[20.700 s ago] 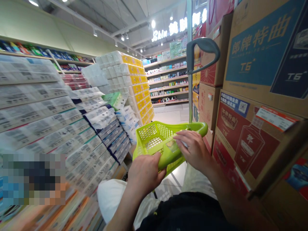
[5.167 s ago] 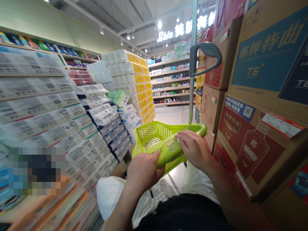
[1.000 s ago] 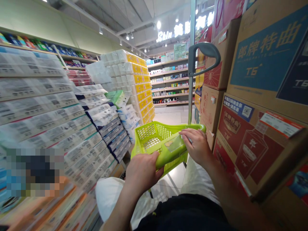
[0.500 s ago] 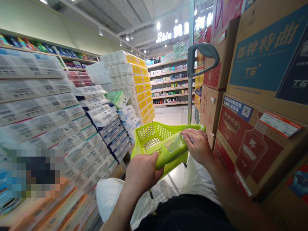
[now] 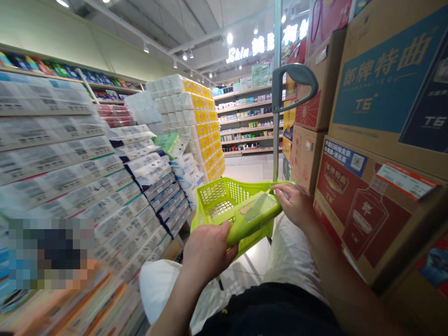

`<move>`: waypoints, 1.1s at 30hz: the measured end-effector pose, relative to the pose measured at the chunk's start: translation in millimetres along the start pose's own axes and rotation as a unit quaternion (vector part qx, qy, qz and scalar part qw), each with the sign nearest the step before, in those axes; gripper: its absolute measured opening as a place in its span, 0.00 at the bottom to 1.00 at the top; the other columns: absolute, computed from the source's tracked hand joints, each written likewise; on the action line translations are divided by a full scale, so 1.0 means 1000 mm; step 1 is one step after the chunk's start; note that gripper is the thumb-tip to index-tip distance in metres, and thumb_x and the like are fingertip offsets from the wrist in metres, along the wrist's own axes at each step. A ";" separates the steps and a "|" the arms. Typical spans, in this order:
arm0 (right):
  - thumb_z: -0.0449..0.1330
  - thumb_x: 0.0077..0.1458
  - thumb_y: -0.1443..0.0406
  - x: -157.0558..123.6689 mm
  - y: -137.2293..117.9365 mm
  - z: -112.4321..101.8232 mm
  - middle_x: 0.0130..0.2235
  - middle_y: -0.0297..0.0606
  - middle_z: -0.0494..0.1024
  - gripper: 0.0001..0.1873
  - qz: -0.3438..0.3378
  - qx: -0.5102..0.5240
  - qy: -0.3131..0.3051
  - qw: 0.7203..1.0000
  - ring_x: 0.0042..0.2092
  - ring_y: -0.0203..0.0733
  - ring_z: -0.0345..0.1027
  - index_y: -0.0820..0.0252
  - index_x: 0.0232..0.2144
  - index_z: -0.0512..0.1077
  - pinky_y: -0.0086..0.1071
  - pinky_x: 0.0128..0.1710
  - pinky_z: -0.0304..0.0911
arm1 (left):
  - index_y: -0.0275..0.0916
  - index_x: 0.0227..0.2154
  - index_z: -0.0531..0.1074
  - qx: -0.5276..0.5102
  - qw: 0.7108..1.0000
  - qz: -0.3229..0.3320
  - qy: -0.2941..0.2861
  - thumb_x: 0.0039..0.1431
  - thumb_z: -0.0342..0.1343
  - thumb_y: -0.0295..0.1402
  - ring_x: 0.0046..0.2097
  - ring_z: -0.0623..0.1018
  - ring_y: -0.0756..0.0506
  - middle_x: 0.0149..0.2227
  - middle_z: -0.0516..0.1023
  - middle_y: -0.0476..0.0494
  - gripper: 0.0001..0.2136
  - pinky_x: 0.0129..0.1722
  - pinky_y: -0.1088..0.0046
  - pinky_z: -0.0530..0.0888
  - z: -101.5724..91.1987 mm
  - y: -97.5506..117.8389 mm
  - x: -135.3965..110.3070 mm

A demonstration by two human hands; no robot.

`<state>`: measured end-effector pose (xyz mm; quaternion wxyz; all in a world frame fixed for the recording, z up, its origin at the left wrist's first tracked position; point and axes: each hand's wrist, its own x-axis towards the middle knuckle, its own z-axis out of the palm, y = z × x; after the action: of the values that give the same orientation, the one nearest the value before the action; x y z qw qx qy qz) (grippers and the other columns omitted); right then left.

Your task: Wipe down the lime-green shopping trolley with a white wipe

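In front of my body stands a lime-green shopping cart (image 5: 212, 191) with a perforated basket. Its thick green handle (image 5: 250, 227) carries a clear panel (image 5: 258, 207) on top and runs slantwise, higher on the right. My left hand (image 5: 206, 249) is closed around the handle's left end, thumb on top. My right hand (image 5: 296, 205) is wrapped over the right end, beside the panel, with some fingers hidden from view. The basket floor shows through as a mesh, and I see no goods in the visible part.
Stacked cartons (image 5: 364, 200) rise close on the right. A metal pole (image 5: 276, 154) with a grey loop handle (image 5: 297, 109) stands before them. Tissue packs (image 5: 63, 154) pile up on the left, toilet-roll packs (image 5: 189, 121) further on. Shelves (image 5: 247, 119) line the back beyond the tiled floor (image 5: 248, 167).
My right hand has slid right along the handle, off the edge of the clear panel to the end. My left hand and the cart look nearly unmoved.
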<state>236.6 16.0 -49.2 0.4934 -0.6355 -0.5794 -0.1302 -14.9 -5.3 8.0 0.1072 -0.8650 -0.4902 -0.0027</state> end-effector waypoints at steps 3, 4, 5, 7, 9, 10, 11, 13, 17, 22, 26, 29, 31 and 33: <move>0.52 0.62 0.62 -0.003 -0.004 0.000 0.43 0.38 0.83 0.15 -0.008 0.010 0.005 1.000 0.47 0.47 0.74 0.54 0.36 0.79 0.43 0.53 0.59 | 0.43 0.42 0.74 0.001 1.000 0.005 -0.003 0.59 0.49 0.40 0.40 0.81 0.36 0.33 0.81 0.40 0.13 0.40 0.62 0.74 0.001 -0.001 0.000; 0.51 0.63 0.62 -0.004 -0.006 0.000 0.43 0.38 0.83 0.16 -0.013 0.015 0.007 1.000 0.47 0.47 0.74 0.54 0.35 0.79 0.43 0.53 0.58 | 0.43 0.41 0.73 0.000 1.000 0.006 -0.002 0.59 0.49 0.40 0.40 0.81 0.36 0.33 0.81 0.40 0.13 0.40 0.62 0.74 0.001 -0.001 0.000; 0.51 0.63 0.62 -0.006 -0.008 0.000 0.43 0.38 0.83 0.16 -0.017 0.019 0.009 1.000 0.48 0.47 0.73 0.53 0.35 0.79 0.44 0.54 0.58 | 0.43 0.41 0.74 0.000 1.000 0.007 0.000 0.59 0.49 0.40 0.40 0.81 0.36 0.32 0.81 0.40 0.13 0.40 0.62 0.74 0.002 -0.002 0.000; 0.51 0.63 0.62 -0.008 -0.010 0.000 0.43 0.37 0.83 0.16 -0.022 0.026 0.010 0.999 0.48 0.47 0.73 0.53 0.35 0.79 0.44 0.54 0.57 | 0.43 0.40 0.74 -0.002 1.000 0.007 0.002 0.59 0.49 0.40 0.40 0.81 0.36 0.32 0.81 0.41 0.12 0.39 0.62 0.74 0.002 -0.003 0.000; 0.51 0.63 0.62 -0.008 -0.009 0.000 0.43 0.37 0.83 0.16 -0.021 0.031 0.010 0.999 0.48 0.47 0.74 0.52 0.35 0.79 0.44 0.54 0.57 | 0.43 0.39 0.74 -0.003 1.000 0.008 0.001 0.59 0.49 0.40 0.39 0.81 0.36 0.31 0.81 0.41 0.12 0.39 0.62 0.73 0.002 -0.003 0.000; 0.51 0.63 0.62 -0.007 -0.008 0.000 0.43 0.37 0.83 0.16 -0.018 0.032 0.009 0.999 0.48 0.47 0.74 0.52 0.35 0.79 0.44 0.54 0.58 | 0.43 0.39 0.74 -0.003 1.000 0.008 0.001 0.59 0.49 0.40 0.39 0.81 0.35 0.31 0.81 0.41 0.12 0.39 0.61 0.73 0.002 -0.003 0.000; 0.51 0.63 0.62 -0.006 -0.006 0.000 0.42 0.37 0.83 0.16 -0.014 0.032 0.008 0.999 0.48 0.47 0.74 0.52 0.35 0.80 0.44 0.54 0.58 | 0.43 0.40 0.74 -0.002 1.000 0.008 0.001 0.59 0.49 0.40 0.39 0.81 0.35 0.31 0.81 0.41 0.12 0.39 0.61 0.73 0.002 -0.003 0.000; 0.52 0.62 0.61 -0.004 -0.001 -0.001 0.42 0.37 0.83 0.15 -0.005 0.028 0.008 1.000 0.47 0.47 0.74 0.52 0.35 0.80 0.44 0.54 0.60 | 0.43 0.41 0.73 -0.002 1.000 0.008 0.000 0.58 0.49 0.40 0.40 0.81 0.35 0.31 0.81 0.41 0.13 0.40 0.61 0.73 0.001 -0.003 0.000; 0.52 0.62 0.61 -0.001 0.006 -0.001 0.43 0.37 0.83 0.15 -0.003 0.027 0.008 1.000 0.47 0.48 0.74 0.53 0.36 0.79 0.45 0.53 0.62 | 0.43 0.42 0.73 -0.006 1.000 0.003 -0.004 0.59 0.49 0.41 0.40 0.81 0.35 0.32 0.80 0.40 0.13 0.41 0.61 0.73 0.001 -0.002 0.000; 0.51 0.61 0.62 0.000 0.008 -0.002 0.42 0.38 0.83 0.15 -0.011 0.022 0.008 1.000 0.46 0.48 0.75 0.53 0.35 0.79 0.44 0.51 0.64 | 0.43 0.41 0.74 -0.012 1.000 -0.005 -0.008 0.59 0.50 0.41 0.40 0.80 0.37 0.32 0.80 0.41 0.13 0.42 0.63 0.73 0.002 -0.001 0.000; 0.51 0.61 0.62 0.000 0.009 -0.001 0.42 0.38 0.83 0.15 -0.012 0.017 0.010 1.000 0.46 0.48 0.75 0.53 0.35 0.79 0.43 0.51 0.64 | 0.43 0.40 0.74 -0.007 1.000 -0.002 -0.010 0.59 0.50 0.42 0.40 0.80 0.36 0.32 0.80 0.40 0.13 0.41 0.62 0.73 0.002 -0.002 0.000; 0.51 0.61 0.62 -0.001 0.010 0.000 0.43 0.39 0.83 0.15 -0.009 0.018 0.012 1.000 0.47 0.48 0.74 0.54 0.35 0.79 0.44 0.52 0.63 | 0.43 0.39 0.74 -0.003 1.000 0.002 -0.008 0.59 0.49 0.42 0.39 0.81 0.35 0.32 0.81 0.40 0.13 0.40 0.61 0.73 0.002 -0.002 0.000; 0.52 0.62 0.62 -0.002 0.010 0.000 0.43 0.38 0.83 0.15 -0.007 0.017 0.016 1.000 0.47 0.48 0.74 0.54 0.36 0.79 0.44 0.52 0.62 | 0.43 0.39 0.73 -0.005 1.000 0.001 -0.010 0.59 0.49 0.42 0.39 0.81 0.36 0.32 0.81 0.40 0.12 0.40 0.62 0.73 0.001 -0.002 0.000; 0.52 0.61 0.62 -0.002 0.009 0.001 0.43 0.38 0.83 0.15 -0.008 0.016 0.019 1.000 0.47 0.48 0.74 0.53 0.36 0.79 0.43 0.52 0.62 | 0.43 0.39 0.73 -0.008 1.000 -0.001 -0.014 0.59 0.50 0.42 0.39 0.81 0.37 0.32 0.81 0.40 0.12 0.40 0.63 0.72 0.000 -0.002 0.000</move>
<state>243.8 16.9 -55.8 0.5132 -0.6199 -0.5776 -0.1368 -16.4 -3.9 8.3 0.0932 -0.8652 -0.4926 0.0057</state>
